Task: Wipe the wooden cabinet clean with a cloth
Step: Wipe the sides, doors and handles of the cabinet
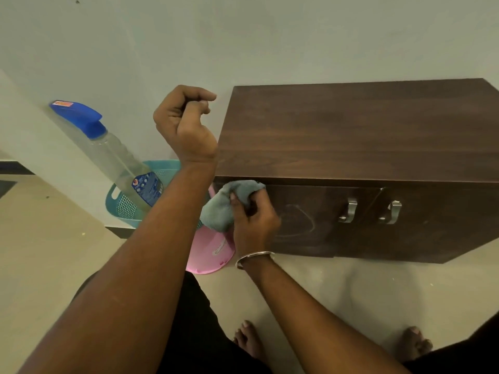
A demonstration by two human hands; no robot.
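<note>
Right hand (253, 222) grips the cloth (224, 209) against the cabinet (351, 136) door, mid-frame; left hand (186, 122) curls empty; next, sweep toward the handles (348, 211).

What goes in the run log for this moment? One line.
right hand: cloth on cabinet left door | left hand: raised, fisted, empty | spray bottle: in basket

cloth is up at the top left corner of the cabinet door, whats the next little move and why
Probably sweep the cloth rightward and down across the left door, toward the faint curved smear just beside the right hand. The right hand's grip already presses the cloth to the cabinet front, and that mark lies short of the metal handles, so a short stroke should reach it. The left hand is raised, holding nothing.
</note>
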